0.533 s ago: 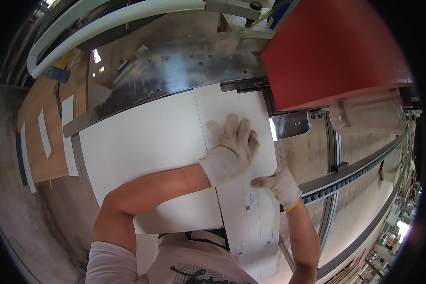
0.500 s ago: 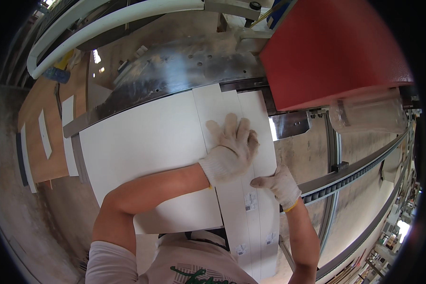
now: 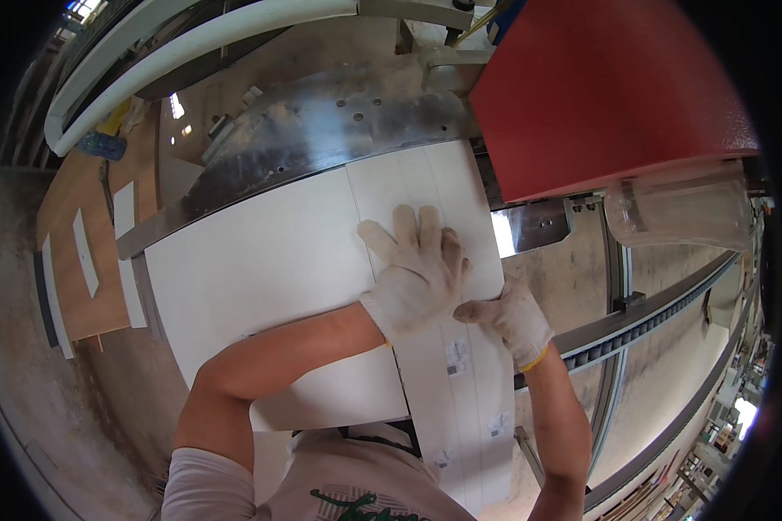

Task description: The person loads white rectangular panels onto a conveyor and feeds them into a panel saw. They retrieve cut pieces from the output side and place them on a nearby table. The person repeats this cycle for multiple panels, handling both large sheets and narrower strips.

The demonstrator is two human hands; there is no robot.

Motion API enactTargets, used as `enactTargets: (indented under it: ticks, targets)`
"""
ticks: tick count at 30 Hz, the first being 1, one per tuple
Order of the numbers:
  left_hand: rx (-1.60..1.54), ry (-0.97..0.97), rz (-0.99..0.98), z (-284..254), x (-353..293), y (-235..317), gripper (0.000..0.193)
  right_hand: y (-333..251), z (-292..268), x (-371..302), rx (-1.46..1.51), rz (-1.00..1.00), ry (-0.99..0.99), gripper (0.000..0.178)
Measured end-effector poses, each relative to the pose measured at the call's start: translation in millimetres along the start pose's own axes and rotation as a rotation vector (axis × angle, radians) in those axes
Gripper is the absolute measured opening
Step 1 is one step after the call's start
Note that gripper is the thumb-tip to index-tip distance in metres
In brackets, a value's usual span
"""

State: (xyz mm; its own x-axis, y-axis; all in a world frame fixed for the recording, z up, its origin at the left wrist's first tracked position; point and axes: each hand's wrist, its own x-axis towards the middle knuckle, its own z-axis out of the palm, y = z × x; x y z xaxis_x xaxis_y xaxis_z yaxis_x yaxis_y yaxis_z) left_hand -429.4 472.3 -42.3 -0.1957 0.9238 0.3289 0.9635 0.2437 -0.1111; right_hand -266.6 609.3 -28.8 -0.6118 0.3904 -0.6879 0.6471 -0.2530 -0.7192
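Observation:
My left hand [image 3: 419, 276], in a white knitted work glove, lies flat with fingers spread across several long narrow white boards [image 3: 447, 399] set side by side. Their far ends meet the metal fence [image 3: 321, 130]. My right hand [image 3: 510, 323], also gloved, grips the right edge of the outermost narrow board, thumb on top; the other fingers are partly hidden at its side. Small printed labels [image 3: 457, 356] are stuck on the narrow boards. To their left lies a wide white panel [image 3: 261, 247], partly covered by my left forearm.
A big red machine housing [image 3: 617, 95] with a clear plastic guard [image 3: 678, 213] stands at the far right. Rails and a cable chain [image 3: 643, 319] run along the right. A white tubular frame [image 3: 200, 43] arches over the far left, above a brown board [image 3: 96, 252] with white strips.
The narrow boards have slid away from me and slightly left; their staggered far ends now line up along the fence. Both hands have shifted a little left with them.

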Motion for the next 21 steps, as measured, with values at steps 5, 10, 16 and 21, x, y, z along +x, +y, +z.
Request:
enactTargets:
  ticks: [5, 10, 16, 21]
  targets:
    - [-0.129, -0.042, -0.095, 9.2, 4.3, 3.8, 0.034, 0.2, 1.7, 3.1, -0.027, -0.031, 0.032, 0.049]
    - [-0.051, -0.01, -0.039, 13.8, 5.0, 2.8, 0.026, -3.8, 27.3, -8.6, -0.364, -0.182, 0.428, 0.086]
    - [-0.016, -0.202, 0.022, 24.6, 6.6, -1.5, 0.023, -14.8, 37.5, -21.9, -0.642, -0.18, 0.393, 0.132]
    - [0.067, -0.132, 0.119, 28.9, 5.8, -6.6, 0.021, -20.9, 44.8, -31.7, -0.605, -0.111, 0.411, 0.153]
